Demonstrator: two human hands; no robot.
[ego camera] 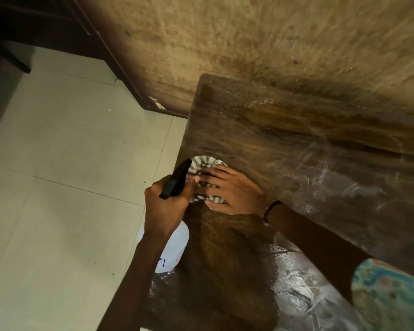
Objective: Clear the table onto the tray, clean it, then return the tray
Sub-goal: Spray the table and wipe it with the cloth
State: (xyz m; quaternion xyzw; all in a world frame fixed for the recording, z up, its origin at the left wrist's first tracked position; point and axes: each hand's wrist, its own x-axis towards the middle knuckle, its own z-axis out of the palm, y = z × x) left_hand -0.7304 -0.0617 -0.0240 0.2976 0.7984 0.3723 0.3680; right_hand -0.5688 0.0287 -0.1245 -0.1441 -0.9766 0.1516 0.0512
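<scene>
My left hand (165,206) grips the neck of a white spray bottle (171,249) with a black trigger head (176,179), held just off the left edge of the table. My right hand (232,189) presses flat, fingers spread, on a striped white-and-grey cloth (204,163) near the left edge of the dark wooden table (285,144). Wet, shiny streaks cover the tabletop at the right and near me. No tray is in view.
A rough tan wall (249,39) runs along the far side of the table. Pale floor tiles (58,163) lie to the left. Dark furniture (22,25) stands at the top left. A patterned sleeve (390,292) shows at the bottom right.
</scene>
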